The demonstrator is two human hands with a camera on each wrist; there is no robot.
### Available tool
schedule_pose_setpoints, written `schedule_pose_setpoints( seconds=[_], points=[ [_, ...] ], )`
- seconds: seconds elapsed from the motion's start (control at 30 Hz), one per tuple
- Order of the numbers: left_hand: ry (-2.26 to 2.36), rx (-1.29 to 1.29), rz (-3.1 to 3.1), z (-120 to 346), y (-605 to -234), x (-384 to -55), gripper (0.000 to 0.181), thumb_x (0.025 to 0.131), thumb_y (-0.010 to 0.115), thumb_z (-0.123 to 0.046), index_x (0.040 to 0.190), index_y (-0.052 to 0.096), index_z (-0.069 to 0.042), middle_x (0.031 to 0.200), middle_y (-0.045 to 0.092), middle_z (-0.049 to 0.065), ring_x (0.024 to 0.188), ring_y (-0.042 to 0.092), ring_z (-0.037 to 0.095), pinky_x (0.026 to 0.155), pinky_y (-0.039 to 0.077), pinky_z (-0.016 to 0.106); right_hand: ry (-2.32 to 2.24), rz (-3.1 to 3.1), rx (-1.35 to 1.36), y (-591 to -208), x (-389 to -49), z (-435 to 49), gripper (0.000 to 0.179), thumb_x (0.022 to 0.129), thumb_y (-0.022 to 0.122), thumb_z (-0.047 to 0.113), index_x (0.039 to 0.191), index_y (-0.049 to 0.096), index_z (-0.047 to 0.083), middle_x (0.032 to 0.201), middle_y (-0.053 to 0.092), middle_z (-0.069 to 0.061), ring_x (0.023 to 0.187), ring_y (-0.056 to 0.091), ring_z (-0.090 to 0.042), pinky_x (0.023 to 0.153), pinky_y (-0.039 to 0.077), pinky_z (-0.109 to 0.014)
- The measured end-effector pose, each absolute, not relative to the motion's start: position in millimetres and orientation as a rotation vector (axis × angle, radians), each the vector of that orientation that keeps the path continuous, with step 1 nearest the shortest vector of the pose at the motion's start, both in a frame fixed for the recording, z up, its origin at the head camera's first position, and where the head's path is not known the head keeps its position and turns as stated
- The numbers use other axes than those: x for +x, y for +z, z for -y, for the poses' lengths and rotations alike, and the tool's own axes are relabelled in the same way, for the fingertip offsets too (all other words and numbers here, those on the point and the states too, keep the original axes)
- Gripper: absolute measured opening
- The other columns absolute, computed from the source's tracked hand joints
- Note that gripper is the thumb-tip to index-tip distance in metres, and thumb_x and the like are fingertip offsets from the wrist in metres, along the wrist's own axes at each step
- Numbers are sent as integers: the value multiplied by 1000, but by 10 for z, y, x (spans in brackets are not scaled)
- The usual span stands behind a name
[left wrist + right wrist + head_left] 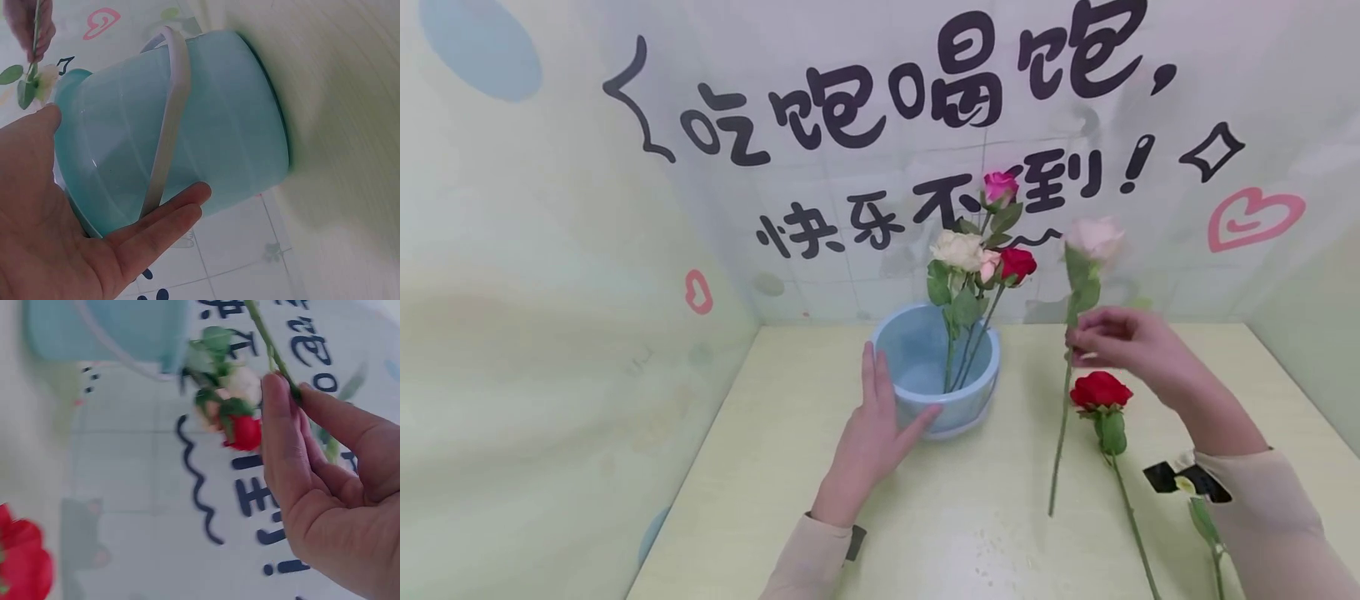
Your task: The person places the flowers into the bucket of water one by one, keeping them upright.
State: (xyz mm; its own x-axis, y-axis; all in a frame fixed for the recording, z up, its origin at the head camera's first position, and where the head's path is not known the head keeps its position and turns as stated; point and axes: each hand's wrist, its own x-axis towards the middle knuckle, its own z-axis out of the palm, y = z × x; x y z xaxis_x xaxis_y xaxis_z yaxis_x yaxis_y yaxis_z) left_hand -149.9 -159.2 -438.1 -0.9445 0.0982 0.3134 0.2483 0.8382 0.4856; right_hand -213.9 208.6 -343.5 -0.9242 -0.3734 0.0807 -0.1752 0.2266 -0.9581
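Observation:
My right hand pinches the green stem of a pale pink rose between thumb and fingers. The rose stands upright, right of the light blue bucket, its stem end hanging low. In the right wrist view the stem runs up from the fingertips. My left hand rests against the bucket's left side, fingers straight; the left wrist view shows its thumb at the rim. Inside the bucket lean a white rose, a magenta rose, a small pink bud and a red rose.
Another red rose lies on the pale wooden table below the right hand. A further green stem lies by the right sleeve, partly hidden. The bucket's pale handle hangs down its side. A printed wall sheet stands behind.

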Motion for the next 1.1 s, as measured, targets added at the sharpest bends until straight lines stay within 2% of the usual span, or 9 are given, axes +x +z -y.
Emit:
schedule_pose_setpoints(
  seconds=[0.23, 0.4, 0.53, 0.63, 0.87, 1.1],
  points=[
    [-801, -268, 2743, 1593, -4409, -1515, 117, 98, 58, -72, 169, -3, -2, 176, -6, 13, 71, 68, 28, 59, 54, 32, -2199, -2112, -497, -2899, -2309, -1912, 15, 101, 72, 9, 113, 69, 0, 106, 76, -9, 92, 77, -20, 85, 61, -30],
    [-781, -265, 2735, 1602, -4408, -1508, 117, 98, 58, -73, 169, -1, -1, 177, -8, 12, 70, 68, 28, 58, 53, 30, -2450, -1927, -485, -2631, -2458, -1737, 25, 94, 80, 9, 113, 69, -2, 102, 77, -11, 89, 78, -22, 83, 61, -32],
    [-787, -258, 2741, 1611, -4400, -1508, 117, 98, 57, -73, 169, -2, -2, 176, -7, 13, 68, 66, 26, 56, 52, 30, -2544, -1910, -470, -2561, -2600, -1586, 31, 90, 85, 10, 113, 68, -2, 100, 77, -12, 86, 78, -22, 81, 61, -32],
    [-790, -249, 2747, 1615, -4409, -1509, 117, 98, 56, -74, 169, -2, -2, 176, -3, 14, 69, 67, 26, 58, 53, 31, -2440, -2025, -484, -2594, -2706, -1476, 31, 91, 84, 10, 112, 66, -5, 98, 77, -11, 85, 78, -21, 81, 61, -32],
    [-808, -271, 2756, 1602, -4427, -1492, 116, 98, 55, -74, 169, 0, -1, 176, -10, 13, 69, 67, 26, 58, 53, 30, -1915, -2334, -514, -2771, -2830, -1283, 30, 99, 76, 9, 118, 60, -10, 97, 79, -7, 87, 79, -20, 84, 62, -34],
    [-791, -269, 2738, 1603, -4411, -1498, 115, 98, 57, -73, 169, 2, -1, 177, -11, 13, 72, 70, 29, 59, 56, 33, -1700, -2299, -487, -2913, -2923, -1115, 28, 98, 76, 6, 115, 60, -11, 97, 79, -15, 87, 79, -23, 81, 62, -34]
  ],
)
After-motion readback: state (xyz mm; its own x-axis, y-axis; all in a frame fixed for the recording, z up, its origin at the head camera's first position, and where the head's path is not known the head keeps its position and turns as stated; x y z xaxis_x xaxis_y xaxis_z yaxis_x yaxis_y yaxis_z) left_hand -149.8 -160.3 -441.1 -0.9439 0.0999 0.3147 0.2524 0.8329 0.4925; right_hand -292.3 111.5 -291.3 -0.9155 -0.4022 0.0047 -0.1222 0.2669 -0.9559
